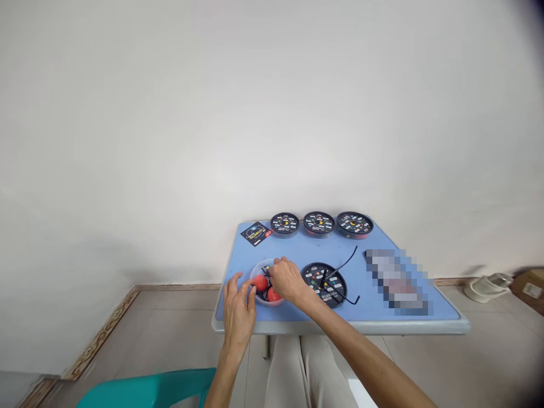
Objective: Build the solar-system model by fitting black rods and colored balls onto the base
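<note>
A clear round tub (256, 271) on the table holds red balls (259, 283), thin black rods and small coloured pieces. At its left side is my left hand (238, 309), fingers apart and bent, fingertips close to the rim; whether they touch it is unclear. My right hand (288, 279) reaches over the tub's right side with fingers closed together inside it. Its fingertips hide whatever they pinch, beside a small yellow piece. To the right lies a black round lid (312, 275) printed with planets, with bent black rods (346, 260) resting across it.
Three tubs with printed black lids (284, 223) stand in a row along the table's back edge. Left of them is a square black card (255, 233). A blurred-out flat object (395, 280) lies at right. A teal stool (148, 388) stands below left; the wall is behind.
</note>
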`<state>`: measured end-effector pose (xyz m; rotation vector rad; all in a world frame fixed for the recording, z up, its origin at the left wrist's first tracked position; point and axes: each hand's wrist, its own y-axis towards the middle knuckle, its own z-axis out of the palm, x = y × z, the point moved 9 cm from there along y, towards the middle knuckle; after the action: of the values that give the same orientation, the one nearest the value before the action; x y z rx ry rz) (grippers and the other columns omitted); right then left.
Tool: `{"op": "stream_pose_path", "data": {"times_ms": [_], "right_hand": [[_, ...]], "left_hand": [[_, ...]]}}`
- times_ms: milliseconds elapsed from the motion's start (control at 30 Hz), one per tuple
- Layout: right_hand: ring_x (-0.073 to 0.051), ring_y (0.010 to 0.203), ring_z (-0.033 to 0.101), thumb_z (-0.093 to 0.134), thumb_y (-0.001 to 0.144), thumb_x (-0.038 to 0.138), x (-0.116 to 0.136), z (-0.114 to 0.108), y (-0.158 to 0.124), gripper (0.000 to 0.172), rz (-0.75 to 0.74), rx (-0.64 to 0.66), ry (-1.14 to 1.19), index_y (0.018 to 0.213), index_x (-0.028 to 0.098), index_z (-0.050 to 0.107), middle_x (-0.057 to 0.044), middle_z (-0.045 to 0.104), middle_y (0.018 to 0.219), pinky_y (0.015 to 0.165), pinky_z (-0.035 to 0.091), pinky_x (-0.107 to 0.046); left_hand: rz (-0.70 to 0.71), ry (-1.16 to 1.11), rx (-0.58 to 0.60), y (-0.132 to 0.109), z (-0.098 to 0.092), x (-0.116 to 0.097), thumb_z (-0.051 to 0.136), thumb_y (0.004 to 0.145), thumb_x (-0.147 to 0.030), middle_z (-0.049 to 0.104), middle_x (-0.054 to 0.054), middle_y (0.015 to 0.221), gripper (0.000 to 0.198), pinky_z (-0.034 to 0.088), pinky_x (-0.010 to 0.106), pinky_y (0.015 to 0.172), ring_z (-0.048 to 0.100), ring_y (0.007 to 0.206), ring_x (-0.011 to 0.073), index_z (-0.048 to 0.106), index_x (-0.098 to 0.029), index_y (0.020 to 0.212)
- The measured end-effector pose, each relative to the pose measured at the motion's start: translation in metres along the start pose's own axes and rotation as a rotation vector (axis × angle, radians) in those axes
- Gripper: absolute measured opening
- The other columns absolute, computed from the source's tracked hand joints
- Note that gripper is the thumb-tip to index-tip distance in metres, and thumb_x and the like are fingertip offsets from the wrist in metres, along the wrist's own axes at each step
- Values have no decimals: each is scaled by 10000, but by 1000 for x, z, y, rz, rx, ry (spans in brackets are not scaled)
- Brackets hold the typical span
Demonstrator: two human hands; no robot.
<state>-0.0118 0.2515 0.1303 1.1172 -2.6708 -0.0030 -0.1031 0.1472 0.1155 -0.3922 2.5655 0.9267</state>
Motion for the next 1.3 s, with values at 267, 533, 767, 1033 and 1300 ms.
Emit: {"op": "stream_pose_path", "data": {"times_ms": [267, 533, 767, 1033, 1300], "right_hand": [[-148, 768, 608, 507, 902, 170, -23, -35, -30, 207, 42, -205, 264, 890, 178, 713, -52, 678, 888, 656, 388, -237], [-136, 612, 522, 535, 862, 164, -28, -42, -71, 174, 9, -368, 614, 793, 187, 693, -18, 617, 733, 602, 365, -249], [-153, 617, 497, 537, 851, 297, -42, -36, -94, 209, 77, -381, 920, 750, 181, 679, -25, 593, 690, 574, 362, -264], [-101, 494, 378, 697, 704, 488, -48, -5, -97, 333, 285, -211, 1518, 711, 156, 674, 35, 486, 513, 497, 298, -244], [-107, 509, 413, 733, 686, 523, -49, -5, -105, 364, 318, -205, 1643, 672, 165, 672, 15, 544, 539, 514, 316, -248]], "left_hand": [[111, 165, 182, 15, 5, -8, 465, 908, -226, 537, 138, 1276, 268, 417, 493, 1019, 440, 1224, 309, 730, -189, 912], [122, 203, 371, 24, 19, -9, 477, 893, -211, 494, 103, 1390, 290, 386, 528, 1019, 390, 1297, 330, 722, -251, 1044], [136, 178, 484, 33, 19, -11, 488, 860, -145, 488, 97, 1400, 253, 363, 475, 1065, 381, 1325, 293, 722, -213, 928], [275, 337, 674, 43, 37, -34, 493, 682, 12, 440, 63, 1466, 339, 237, 519, 1127, 243, 1417, 335, 724, -195, 820], [362, 349, 710, 52, 55, -37, 554, 620, 20, 496, 104, 1416, 243, 237, 583, 1096, 308, 1384, 355, 673, -190, 645]]}}
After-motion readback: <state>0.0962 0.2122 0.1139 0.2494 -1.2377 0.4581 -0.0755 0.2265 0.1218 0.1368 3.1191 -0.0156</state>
